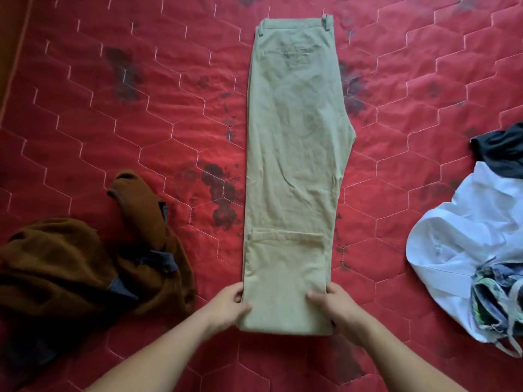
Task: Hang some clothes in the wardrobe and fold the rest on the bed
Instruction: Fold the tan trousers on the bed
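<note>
Quilted red mattress [113, 117] bears creased khaki trousers [294, 142], hands [227, 306] [338, 305] gripping the fold.

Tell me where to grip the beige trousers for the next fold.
Grip the trousers at the near folded end, one corner from each side edge, where the left hand and right hand hold them. They lie flat and lengthwise, hem doubled back, so that end lifts evenly.

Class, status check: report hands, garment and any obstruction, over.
Grips: left hand and right hand hold khaki trousers at near folded end. Trousers lie flat, waistband far. Either side, apart: brown jacket, white shirt.
</note>
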Motion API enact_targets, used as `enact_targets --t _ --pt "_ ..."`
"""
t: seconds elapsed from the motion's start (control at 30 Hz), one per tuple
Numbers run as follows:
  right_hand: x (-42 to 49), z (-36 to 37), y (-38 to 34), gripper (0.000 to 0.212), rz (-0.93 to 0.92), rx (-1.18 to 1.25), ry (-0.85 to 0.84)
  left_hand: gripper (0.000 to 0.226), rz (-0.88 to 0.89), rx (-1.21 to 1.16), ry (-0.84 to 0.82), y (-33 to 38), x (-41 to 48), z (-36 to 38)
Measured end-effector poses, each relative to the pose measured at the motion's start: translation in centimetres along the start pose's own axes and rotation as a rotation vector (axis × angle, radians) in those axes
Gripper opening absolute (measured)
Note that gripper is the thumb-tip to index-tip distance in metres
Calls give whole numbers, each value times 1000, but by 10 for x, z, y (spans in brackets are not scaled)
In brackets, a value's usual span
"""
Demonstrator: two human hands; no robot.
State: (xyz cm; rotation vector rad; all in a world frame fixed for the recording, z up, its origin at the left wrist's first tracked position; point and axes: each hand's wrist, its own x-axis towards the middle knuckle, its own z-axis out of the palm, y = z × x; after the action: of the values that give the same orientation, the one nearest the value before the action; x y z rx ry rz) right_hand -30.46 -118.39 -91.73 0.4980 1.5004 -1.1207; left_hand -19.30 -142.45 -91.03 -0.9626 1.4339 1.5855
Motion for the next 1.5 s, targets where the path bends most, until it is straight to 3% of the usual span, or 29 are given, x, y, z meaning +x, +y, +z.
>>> enact_targets --t 0.2,0.4,0.5,0.63,0.8,0.97,1.1,1.27,1.5 --pt "-20 -5 -84 32 -162 87 38 33 213 -121 125 68 -22 -14" --pt "-38 -24 -215 32 -485 261 -125 32 507 -324 222 190 -23 -59" --pt "-15 -27 -224 33 -396 118 -26 31 363 -347 247 209 8 -70" --pt "24 -28 -153 20 -172 -105 59 26 73 -230 268 155 45 -55" --pt "28 -22 -84 25 -143 -181 168 7 56 -139 206 85 49 -30" --pt "16 -9 -36 23 -30 -217 111 23 -31 26 134 39 32 -12" --pt "9 -4 -7 24 102 -84 58 26 -174 -56 91 23 17 -3" --pt "24 0 -66 22 -71 39 214 19 75 -189 279 72 35 -17" --pt "22 -2 -176 33 -336 -7 196 28 362 -115 390 175 43 -48"
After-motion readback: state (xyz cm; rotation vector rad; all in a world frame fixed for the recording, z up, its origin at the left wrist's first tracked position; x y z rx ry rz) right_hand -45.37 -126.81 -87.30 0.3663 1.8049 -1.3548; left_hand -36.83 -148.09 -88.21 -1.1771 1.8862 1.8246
